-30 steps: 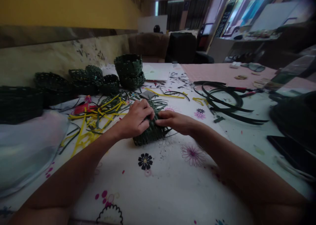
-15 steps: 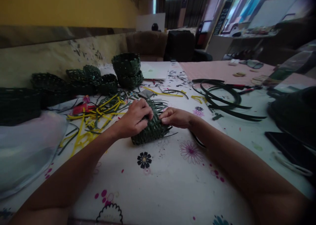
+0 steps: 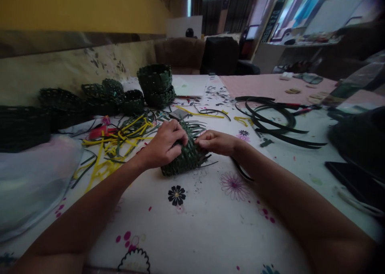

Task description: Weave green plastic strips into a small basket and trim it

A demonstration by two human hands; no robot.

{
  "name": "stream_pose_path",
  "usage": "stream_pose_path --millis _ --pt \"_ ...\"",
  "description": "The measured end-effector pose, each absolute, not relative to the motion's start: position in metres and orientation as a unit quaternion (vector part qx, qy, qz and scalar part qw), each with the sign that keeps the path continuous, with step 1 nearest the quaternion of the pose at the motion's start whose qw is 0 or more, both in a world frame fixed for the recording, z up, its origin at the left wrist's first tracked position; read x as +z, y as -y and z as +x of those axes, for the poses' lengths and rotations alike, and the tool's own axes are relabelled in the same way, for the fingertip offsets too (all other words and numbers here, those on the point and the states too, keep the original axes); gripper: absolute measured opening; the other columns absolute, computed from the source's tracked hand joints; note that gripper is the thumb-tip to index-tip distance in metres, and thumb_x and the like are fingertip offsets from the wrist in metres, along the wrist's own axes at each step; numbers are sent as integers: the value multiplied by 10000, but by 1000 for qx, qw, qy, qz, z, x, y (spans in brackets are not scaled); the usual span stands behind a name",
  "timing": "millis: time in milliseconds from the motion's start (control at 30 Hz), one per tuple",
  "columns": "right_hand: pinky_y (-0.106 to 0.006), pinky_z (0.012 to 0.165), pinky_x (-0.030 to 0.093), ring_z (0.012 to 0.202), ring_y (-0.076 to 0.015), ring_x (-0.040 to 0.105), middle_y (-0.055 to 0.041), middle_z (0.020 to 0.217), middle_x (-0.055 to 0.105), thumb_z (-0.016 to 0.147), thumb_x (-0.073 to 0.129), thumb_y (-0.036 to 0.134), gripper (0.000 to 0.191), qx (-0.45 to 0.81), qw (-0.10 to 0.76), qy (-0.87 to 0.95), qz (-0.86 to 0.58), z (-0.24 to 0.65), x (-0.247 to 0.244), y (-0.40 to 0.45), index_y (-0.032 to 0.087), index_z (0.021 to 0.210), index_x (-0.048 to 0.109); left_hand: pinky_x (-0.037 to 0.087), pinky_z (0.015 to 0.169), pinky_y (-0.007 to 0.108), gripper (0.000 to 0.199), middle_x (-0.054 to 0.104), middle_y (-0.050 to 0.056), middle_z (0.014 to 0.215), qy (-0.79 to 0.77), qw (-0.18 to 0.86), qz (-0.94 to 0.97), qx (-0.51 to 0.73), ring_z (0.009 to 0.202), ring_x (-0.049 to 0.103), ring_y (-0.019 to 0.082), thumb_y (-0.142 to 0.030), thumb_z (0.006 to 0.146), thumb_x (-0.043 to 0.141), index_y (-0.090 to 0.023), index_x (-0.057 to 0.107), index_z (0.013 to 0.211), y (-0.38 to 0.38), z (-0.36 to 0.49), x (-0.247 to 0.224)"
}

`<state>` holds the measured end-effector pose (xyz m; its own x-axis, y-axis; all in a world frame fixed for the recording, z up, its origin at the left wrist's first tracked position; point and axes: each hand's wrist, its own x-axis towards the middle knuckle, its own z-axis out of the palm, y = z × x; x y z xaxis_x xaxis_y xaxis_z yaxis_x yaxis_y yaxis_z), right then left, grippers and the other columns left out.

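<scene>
A dark green woven basket (image 3: 183,161) lies on its side on the flowered tablecloth, with loose strip ends sticking out toward the right. My left hand (image 3: 168,143) is closed over its upper left part, fingers curled on the weave. At the basket's right edge my right hand (image 3: 215,141) pinches with thumb and forefinger. What sits in that pinch is small, seemingly a strip at the rim. A dark strip (image 3: 240,170) runs out from under my right forearm.
Yellow and green strip scraps (image 3: 120,139) lie to the left, near a clear plastic bag (image 3: 36,185). Several finished green baskets (image 3: 155,83) stand at the back left. Coiled dark strips (image 3: 275,121), red-handled pliers (image 3: 300,108) and a black phone (image 3: 355,185) lie to the right.
Both hands keep nearly the same hold on the basket. The whole view has shifted very slightly.
</scene>
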<state>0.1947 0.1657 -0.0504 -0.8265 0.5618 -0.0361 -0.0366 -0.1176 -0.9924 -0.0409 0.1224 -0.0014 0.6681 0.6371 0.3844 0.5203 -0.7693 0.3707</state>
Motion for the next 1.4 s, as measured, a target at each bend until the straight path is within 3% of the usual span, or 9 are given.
stream_pose_path --millis 200,400,567,800,1000,1133,1267,1400 --pt "-249 620 565 553 -80 519 59 583 517 757 821 544 464 711 216 635 -213 189 -59 -166 138 646 625 404 881 402 120 538 54 911 -327 112 875 338 934 510 219 -188 820 520 -186 630 774 -120 -40 -10" --pt "-250 555 530 514 -69 436 80 556 428 746 814 523 486 692 232 642 -236 188 -56 -162 153 579 547 403 878 402 266 569 54 879 -349 109 864 345 901 521 207 -293 947 487 -182 627 749 -119 -36 -11" --pt "-221 507 460 495 -58 368 93 547 370 753 802 519 505 656 244 665 -262 185 -50 -158 166 562 495 388 854 405 330 560 49 820 -363 107 854 356 859 515 202 -308 972 478 -176 599 695 -121 -34 -11" --pt "-246 556 490 538 -84 463 69 566 464 730 812 580 508 662 223 664 -267 189 -45 -161 152 604 567 398 856 398 318 571 53 842 -377 107 849 355 870 520 204 -317 967 486 -182 606 705 -121 -33 -10" --pt "-230 559 407 558 -79 445 57 597 521 737 835 524 457 668 253 646 -269 183 -47 -158 153 648 583 409 902 406 316 579 55 866 -365 130 846 368 897 534 206 -327 968 483 -184 647 739 -124 -36 -11" --pt "-226 551 379 553 -80 455 51 591 546 775 803 506 420 662 300 629 -276 182 -50 -160 153 666 604 405 1054 439 299 605 89 1090 -319 182 860 354 1108 559 240 -442 955 541 -195 706 984 -133 -52 -8" --pt "-234 578 412 574 -93 509 34 623 607 773 797 525 411 660 335 617 -267 187 -50 -165 147 702 653 235 1241 527 620 437 140 1542 -262 247 881 306 1473 364 317 -686 928 483 -261 586 1366 -147 -72 -7" --pt "-232 578 421 568 -91 520 28 631 631 772 804 535 420 664 355 608 -253 187 -50 -166 144 699 668 228 1250 569 709 354 130 1637 -232 295 884 278 1536 288 355 -740 873 530 -314 554 1439 -159 -83 -11"
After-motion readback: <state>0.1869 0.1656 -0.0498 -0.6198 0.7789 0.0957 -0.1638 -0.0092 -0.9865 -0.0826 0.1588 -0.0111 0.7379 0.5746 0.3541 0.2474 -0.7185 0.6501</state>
